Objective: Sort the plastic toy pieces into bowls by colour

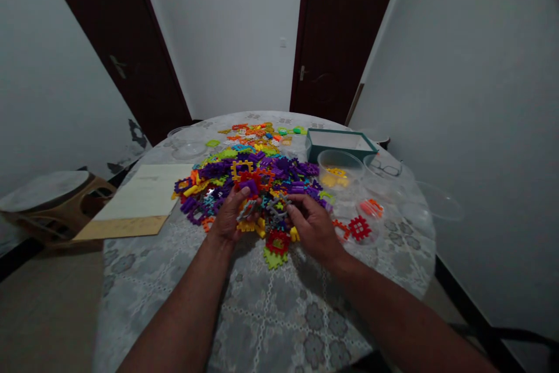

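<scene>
A heap of colourful plastic interlocking pieces (283, 169) covers the middle of the round table. At its near side my left hand (229, 213) is closed around a purple piece (248, 188), with a grey piece (247, 209) also against its fingers. My right hand (314, 224) pinches a grey interlocking piece (278, 208) just to the right. Below the hands, a red square piece (278, 242) lies over a lime green piece (275, 259). A yellow square frame (241, 170) stands out in the heap beyond my left hand.
Right of the heap are a green-edged box (340, 141), a clear tub (336, 172) with yellow pieces, eyeglasses (386, 169) and a red piece (359, 227) by clear lids. A sheet of paper on a board (140, 195) lies left. A stool (52, 204) stands beside the table.
</scene>
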The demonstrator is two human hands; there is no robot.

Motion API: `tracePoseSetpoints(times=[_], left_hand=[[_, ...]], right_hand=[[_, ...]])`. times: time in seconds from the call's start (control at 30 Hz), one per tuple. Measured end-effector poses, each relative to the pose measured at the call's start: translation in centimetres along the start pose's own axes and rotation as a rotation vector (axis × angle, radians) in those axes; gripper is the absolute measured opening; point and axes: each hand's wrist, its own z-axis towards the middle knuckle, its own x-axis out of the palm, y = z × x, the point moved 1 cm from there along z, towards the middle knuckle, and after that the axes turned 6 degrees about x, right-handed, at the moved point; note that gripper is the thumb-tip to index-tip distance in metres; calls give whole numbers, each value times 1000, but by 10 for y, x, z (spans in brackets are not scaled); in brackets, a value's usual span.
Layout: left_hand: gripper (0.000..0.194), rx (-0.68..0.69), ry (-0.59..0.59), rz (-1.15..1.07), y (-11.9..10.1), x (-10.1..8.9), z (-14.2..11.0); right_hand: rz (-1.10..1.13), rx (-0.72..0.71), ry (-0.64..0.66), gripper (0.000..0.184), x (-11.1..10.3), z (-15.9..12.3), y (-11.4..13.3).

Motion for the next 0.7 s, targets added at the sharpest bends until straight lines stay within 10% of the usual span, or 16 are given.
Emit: tracePoseSetpoints(times=[0.43, 0.7], left_hand=[[51, 27, -13, 40, -5, 7, -3], [52, 37, 5, 36, -2, 2, -1]], right_hand=[[-416, -119, 111, 14, -76, -6, 49], [-558, -59, 43, 20, -110, 109, 48]])
